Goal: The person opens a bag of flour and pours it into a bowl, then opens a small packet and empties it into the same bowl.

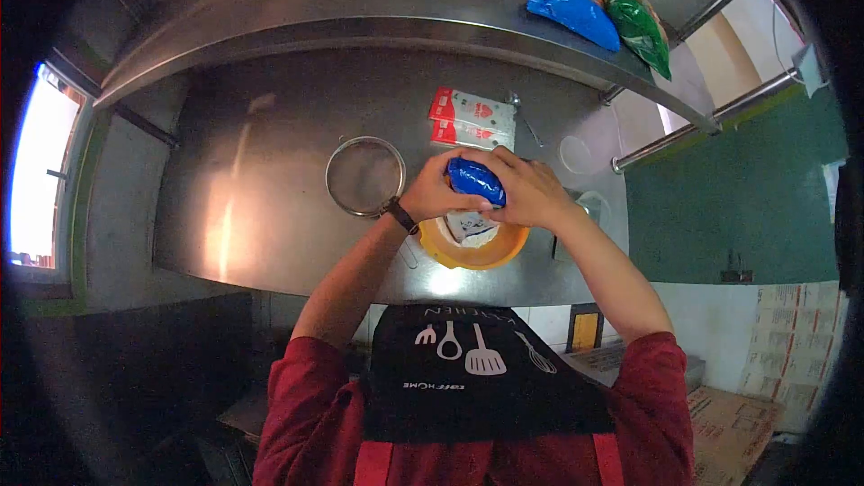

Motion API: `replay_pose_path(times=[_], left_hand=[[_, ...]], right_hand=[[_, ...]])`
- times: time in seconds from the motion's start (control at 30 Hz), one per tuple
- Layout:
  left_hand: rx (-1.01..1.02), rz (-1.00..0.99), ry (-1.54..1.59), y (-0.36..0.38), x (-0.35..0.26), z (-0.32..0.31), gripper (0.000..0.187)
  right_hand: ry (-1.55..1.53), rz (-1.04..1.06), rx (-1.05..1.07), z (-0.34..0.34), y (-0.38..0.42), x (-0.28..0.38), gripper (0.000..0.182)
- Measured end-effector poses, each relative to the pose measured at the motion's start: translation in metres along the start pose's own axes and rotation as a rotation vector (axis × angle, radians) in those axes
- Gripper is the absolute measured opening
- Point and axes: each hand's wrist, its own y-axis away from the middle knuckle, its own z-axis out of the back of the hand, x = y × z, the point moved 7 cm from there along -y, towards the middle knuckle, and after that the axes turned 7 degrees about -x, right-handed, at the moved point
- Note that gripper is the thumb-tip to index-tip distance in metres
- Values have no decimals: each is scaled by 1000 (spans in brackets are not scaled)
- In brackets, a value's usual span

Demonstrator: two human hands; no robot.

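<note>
A blue and white plastic bag (477, 182) is held between my two hands, its blue end up and its white end pointing down. My left hand (432, 187) wraps round its left side, a dark band on the wrist. From the other side, the fingers of my right hand (529, 187) curl over it. Right below is a yellow bowl (472, 262) with white powder (484, 238) inside, and the bag's lower end reaches into it. A round metal sieve (364, 176) lies on the steel table to the left of my left hand.
Red and white packets (472, 117) lie beyond my hands, with a thin metal utensil (529, 121) beside them. A round translucent container (574, 155) stands at right. Across the back runs a steel shelf (360, 31) carrying a blue bag (569, 7) and a green bag (637, 22).
</note>
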Motion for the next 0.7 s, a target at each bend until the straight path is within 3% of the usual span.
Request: replay_pose_path(times=[0.07,0.23,0.33,0.4,0.6,0.7], left_hand=[[-15,13,33,-2,3,-3,69],[-150,-119,-238,-3,-3,2,64],[-197,-29,-172,2,-1,0,64],[-226,-24,-149,5,4,-1,65],[-284,-40,-122,11,-1,-12,62],[-322,18,-98,16,-8,-21,57]], right_hand=[[-28,6,-24,5,3,-3,91],[-137,14,-79,13,13,-22,88],[-375,66,-197,9,28,-38,81],[-973,-87,-464,-21,44,-78,68],[-1376,-220,-738,-62,50,-73,42],[-1372,-202,-806,-66,49,-72,35]])
